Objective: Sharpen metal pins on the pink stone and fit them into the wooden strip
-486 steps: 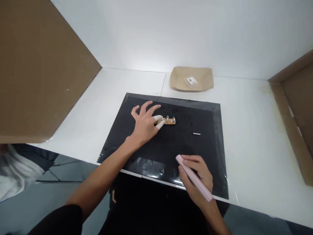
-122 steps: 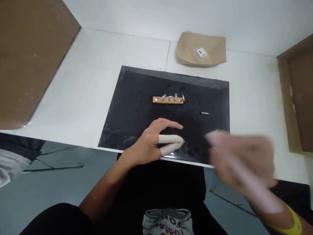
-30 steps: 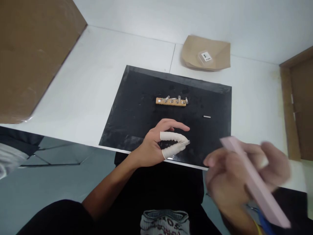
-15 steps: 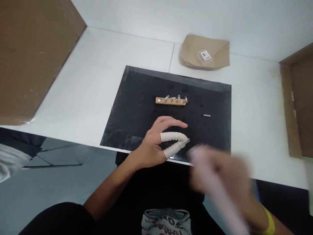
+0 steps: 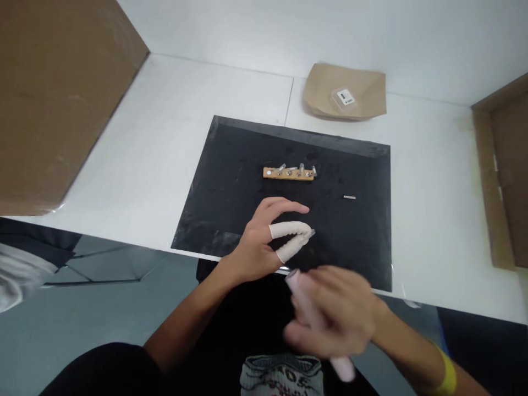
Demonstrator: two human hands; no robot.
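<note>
My left hand (image 5: pixel 264 239) hovers over the near part of the black mat (image 5: pixel 231 181). Its thumb and forefinger wear white finger cots and pinch a small metal part (image 5: pixel 312 233). My right hand (image 5: pixel 334 313), blurred by motion, is below the mat's near edge and grips a pink stick-shaped tool (image 5: pixel 317 324). A small wooden strip with several metal screws (image 5: pixel 289 172) lies in the middle of the mat. A short white pin (image 5: pixel 349 197) lies to its right.
A brown paper tray (image 5: pixel 367 96) holding a small labelled clear packet (image 5: pixel 343 99) sits at the back on the white table (image 5: pixel 165 126). Cardboard panels stand at the left (image 5: pixel 53 93) and right (image 5: pixel 505 165).
My right hand has swung with the pink tool from the right side down and left, ending below my left hand. My left hand has kept its pinch nearly in place.
</note>
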